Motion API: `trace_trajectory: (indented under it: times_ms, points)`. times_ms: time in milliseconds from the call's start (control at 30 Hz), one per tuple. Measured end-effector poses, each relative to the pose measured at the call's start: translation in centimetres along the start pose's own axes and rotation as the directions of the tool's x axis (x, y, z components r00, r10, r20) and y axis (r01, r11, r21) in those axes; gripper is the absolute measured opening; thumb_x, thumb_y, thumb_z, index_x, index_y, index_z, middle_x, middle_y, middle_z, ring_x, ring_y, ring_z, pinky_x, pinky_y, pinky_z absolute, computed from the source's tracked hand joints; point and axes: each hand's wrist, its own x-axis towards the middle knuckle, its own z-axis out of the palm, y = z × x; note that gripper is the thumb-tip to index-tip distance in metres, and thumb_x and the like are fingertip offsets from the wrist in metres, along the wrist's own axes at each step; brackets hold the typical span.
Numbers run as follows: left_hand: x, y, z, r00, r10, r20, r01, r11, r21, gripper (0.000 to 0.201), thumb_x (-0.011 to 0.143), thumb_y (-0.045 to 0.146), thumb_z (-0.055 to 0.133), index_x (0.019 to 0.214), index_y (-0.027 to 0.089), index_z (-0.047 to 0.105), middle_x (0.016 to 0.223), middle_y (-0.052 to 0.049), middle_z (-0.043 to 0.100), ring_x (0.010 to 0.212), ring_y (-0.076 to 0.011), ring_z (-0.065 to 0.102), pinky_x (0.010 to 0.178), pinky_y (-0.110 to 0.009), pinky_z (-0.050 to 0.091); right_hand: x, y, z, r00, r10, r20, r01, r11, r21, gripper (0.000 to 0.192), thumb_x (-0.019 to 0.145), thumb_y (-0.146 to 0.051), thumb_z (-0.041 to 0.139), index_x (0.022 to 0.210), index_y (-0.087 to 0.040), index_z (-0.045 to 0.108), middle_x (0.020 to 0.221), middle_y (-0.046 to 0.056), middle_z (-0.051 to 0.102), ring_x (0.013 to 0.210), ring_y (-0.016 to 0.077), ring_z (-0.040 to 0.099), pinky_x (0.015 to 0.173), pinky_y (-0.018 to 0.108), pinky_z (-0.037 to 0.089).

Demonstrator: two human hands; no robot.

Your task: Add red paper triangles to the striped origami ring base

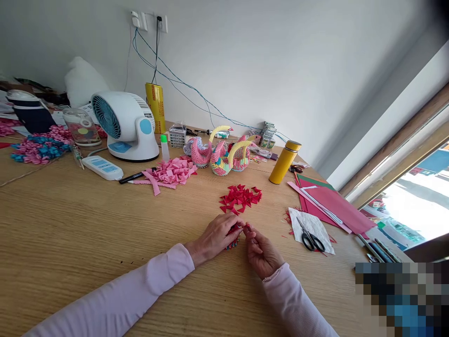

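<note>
My left hand [218, 236] is closed around a small piece made of folded paper [233, 243], whose red, blue and yellowish edge shows below the fingers. Most of that piece is hidden under the hand. Close beside it, my right hand [260, 250] pinches a small red folded paper piece [247, 226] between thumb and fingertips, near the left fingertips. Just beyond the hands lies a loose pile of red folded paper triangles [242, 197]. Farther back stand several folded-paper swans [220, 161] in pink, yellow and mixed colours.
Pink paper pieces [173, 172], a marker [135, 178], a power strip [102, 167] and a white fan [129, 126] are at the back left. On the right are a yellow bottle [285, 162], scissors [309, 238] on a white tissue [298, 220], and coloured paper sheets [333, 206].
</note>
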Motion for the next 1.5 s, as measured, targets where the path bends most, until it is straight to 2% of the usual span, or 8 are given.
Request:
trace_trajectory:
  times_ms: [333,500,833,1100,1400,1500]
  points:
    - [0.0,-0.2,0.1,1.0,0.023,0.01,-0.023,0.999,0.023,0.014,0.092,0.024,0.049,0.102,0.019,0.058,0.099,-0.004,0.064,0.095,-0.0173,0.059,0.086,-0.03,0.047,-0.5,0.1,0.3,1.0,0.004,-0.008,-0.003,0.997,0.072,0.022,0.096,-0.005,0.033,0.088,-0.009,0.053,0.074,0.006,0.066,0.038,0.0013,0.056,0.021,0.005,0.024]
    - [0.1,0.1,-0.1,1.0,0.023,0.002,-0.023,1.0,0.019,0.015,0.093,0.024,0.048,0.1,0.019,0.059,0.099,-0.004,0.065,0.094,-0.0176,0.059,0.086,-0.03,0.047,-0.5,0.2,0.2,1.0,-0.012,-0.004,0.012,0.999,0.053,0.022,0.096,-0.004,0.032,0.088,-0.009,0.052,0.075,0.006,0.066,0.039,0.0007,0.056,0.021,0.004,0.025]
    - [0.1,0.0,-0.1,1.0,0.025,-0.008,-0.025,0.999,-0.02,0.014,0.093,0.026,0.05,0.098,0.018,0.06,0.097,-0.003,0.065,0.093,-0.0168,0.059,0.085,-0.028,0.047,-1.0,0.8,0.7,0.997,-0.054,-0.051,0.055,0.998,0.012,0.023,0.095,-0.002,0.033,0.086,-0.009,0.052,0.067,0.001,0.062,0.037,-0.0006,0.053,0.022,0.004,0.026]
    - [0.1,0.1,-0.1,1.0,0.012,-0.01,-0.012,1.0,0.02,0.015,0.094,0.027,0.048,0.096,0.018,0.06,0.095,-0.003,0.065,0.091,-0.0164,0.06,0.084,-0.028,0.047,-0.9,1.1,0.6,0.993,-0.088,-0.077,0.086,0.996,-0.025,0.022,0.096,-0.005,0.035,0.084,-0.009,0.052,0.07,0.002,0.062,0.037,-0.0015,0.053,0.024,0.004,0.027]
    - [0.1,0.4,-0.4,1.0,-0.002,0.012,0.002,0.999,0.049,0.015,0.093,0.027,0.049,0.095,0.018,0.061,0.096,-0.004,0.066,0.092,-0.0168,0.06,0.086,-0.029,0.047,-1.1,1.4,0.7,0.986,-0.1,-0.136,0.102,0.995,0.006,0.018,0.093,-0.003,0.04,0.084,-0.01,0.055,0.069,0.001,0.063,0.038,-0.0007,0.054,0.026,0.004,0.032]
    - [0.1,0.4,-0.4,1.0,-0.004,0.018,0.003,0.999,0.046,0.014,0.093,0.027,0.05,0.095,0.017,0.061,0.096,-0.004,0.066,0.092,-0.0169,0.06,0.086,-0.029,0.047,-0.6,1.5,0.2,0.989,-0.097,-0.112,0.099,0.995,0.005,0.015,0.089,-0.002,0.047,0.081,-0.011,0.056,0.069,0.001,0.064,0.039,0.0,0.055,0.027,0.004,0.034]
